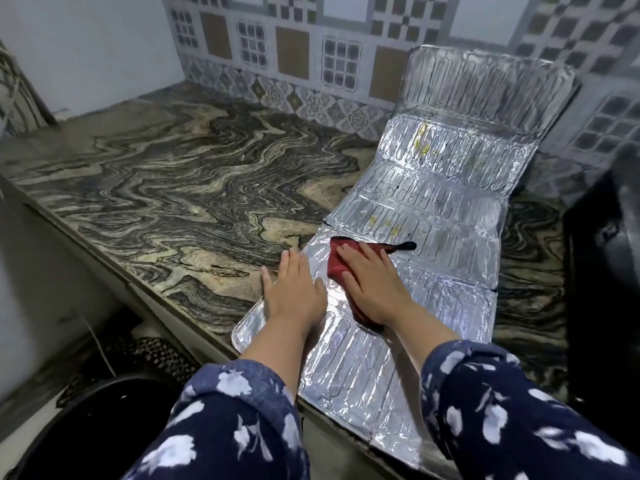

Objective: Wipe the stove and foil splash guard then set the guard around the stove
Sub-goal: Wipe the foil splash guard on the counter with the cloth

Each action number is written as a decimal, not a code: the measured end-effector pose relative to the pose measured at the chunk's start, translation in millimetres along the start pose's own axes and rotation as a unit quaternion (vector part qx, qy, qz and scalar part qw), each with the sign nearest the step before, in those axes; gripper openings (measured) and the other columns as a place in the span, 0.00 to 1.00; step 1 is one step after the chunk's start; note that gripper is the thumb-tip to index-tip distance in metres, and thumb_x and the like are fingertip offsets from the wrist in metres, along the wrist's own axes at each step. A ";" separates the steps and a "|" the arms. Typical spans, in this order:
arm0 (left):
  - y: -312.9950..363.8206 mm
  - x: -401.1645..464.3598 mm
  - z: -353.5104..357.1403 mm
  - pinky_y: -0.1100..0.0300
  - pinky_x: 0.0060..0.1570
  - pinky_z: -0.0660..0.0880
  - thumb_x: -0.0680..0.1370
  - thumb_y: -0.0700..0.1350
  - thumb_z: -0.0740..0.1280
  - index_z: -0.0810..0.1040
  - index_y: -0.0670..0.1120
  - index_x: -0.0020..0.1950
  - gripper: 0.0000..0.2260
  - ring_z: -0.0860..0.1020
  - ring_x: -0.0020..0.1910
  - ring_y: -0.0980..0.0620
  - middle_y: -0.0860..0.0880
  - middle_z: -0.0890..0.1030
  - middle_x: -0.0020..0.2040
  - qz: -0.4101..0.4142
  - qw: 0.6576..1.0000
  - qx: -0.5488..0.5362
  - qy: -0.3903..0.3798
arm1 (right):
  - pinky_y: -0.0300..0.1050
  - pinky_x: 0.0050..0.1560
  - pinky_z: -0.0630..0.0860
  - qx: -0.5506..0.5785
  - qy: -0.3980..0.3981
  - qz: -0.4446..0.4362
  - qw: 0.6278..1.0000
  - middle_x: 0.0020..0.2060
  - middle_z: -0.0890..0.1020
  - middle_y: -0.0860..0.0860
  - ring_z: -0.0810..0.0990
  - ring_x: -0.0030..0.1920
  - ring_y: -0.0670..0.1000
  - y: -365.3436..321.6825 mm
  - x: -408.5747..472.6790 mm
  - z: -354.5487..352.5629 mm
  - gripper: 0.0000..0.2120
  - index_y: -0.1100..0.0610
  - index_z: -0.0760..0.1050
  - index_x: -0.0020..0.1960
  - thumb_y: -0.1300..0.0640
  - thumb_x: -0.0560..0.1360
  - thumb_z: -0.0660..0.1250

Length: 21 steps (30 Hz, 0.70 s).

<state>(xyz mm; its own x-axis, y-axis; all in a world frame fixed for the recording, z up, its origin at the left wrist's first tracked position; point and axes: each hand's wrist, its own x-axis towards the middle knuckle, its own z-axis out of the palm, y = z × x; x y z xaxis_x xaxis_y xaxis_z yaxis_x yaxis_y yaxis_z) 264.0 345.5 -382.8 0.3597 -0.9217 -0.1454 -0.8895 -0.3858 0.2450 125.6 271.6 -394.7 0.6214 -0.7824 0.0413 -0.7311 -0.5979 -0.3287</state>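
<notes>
Foil splash guard (433, 216) lies unfolded along the bench (166, 188), right of centre. Left hand (294, 289) presses flat, steadying it, so the right hand (372, 284) can press the red cloth (341, 259) across it.

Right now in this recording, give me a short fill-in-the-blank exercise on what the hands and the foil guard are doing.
1. The right hand presses a cloth whose colour is ____.
2. The left hand rests flat, palm ____, on the near-left edge of the foil splash guard.
3. The guard lies unfolded on the countertop, its far panel leaning against the tiled ____.
4. The yellowish food specks lie ____ the cloth, farther from the person.

Missing words: red; down; wall; beyond
</notes>
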 end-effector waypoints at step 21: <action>44.8 103.0 22.9 0.41 0.72 0.37 0.79 0.57 0.44 0.44 0.56 0.77 0.26 0.40 0.77 0.53 0.52 0.43 0.79 -0.016 0.996 0.015 0.085 | 0.58 0.75 0.47 -0.027 0.020 0.005 0.999 0.75 0.61 0.46 0.56 0.76 0.53 102.3 147.0 -19.6 0.23 0.47 0.58 0.75 0.48 0.80 0.47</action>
<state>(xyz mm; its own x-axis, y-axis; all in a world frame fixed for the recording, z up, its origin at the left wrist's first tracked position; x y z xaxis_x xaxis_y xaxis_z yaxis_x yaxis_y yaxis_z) 254.7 234.2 -408.8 0.4283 -0.9036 0.0121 -0.8838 -0.4160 0.2139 136.7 92.1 -403.7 0.6034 -0.7937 0.0775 -0.7512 -0.5984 -0.2786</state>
